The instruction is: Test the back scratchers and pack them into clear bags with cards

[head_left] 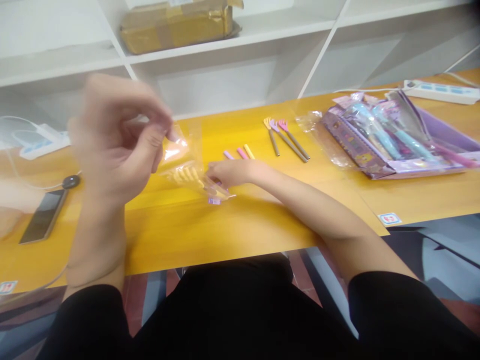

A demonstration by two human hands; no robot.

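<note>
My left hand (122, 140) is raised at the left, blurred by motion, its thumb and fingers pinching the top of a clear plastic bag (195, 150). Inside the bag shows a yellow claw-shaped head (187, 174), like that of a back scratcher. Low over the table, my right hand (229, 172) has its fingers closed around the bag's other end; just what lies under them is hidden. A small purple label (214, 200) shows below those fingers. Beyond the right hand lie a purple stick (228, 155), a pink stick (242, 153) and a yellow stick (249, 151).
Three back scratchers (288, 140) with metal shafts lie farther back. At the right stands a purple display box (378, 145) with bagged items. A phone (44, 216) lies at the left. Power strips (442, 91) sit near the white shelf (225, 85), which holds a taped carton (178, 27).
</note>
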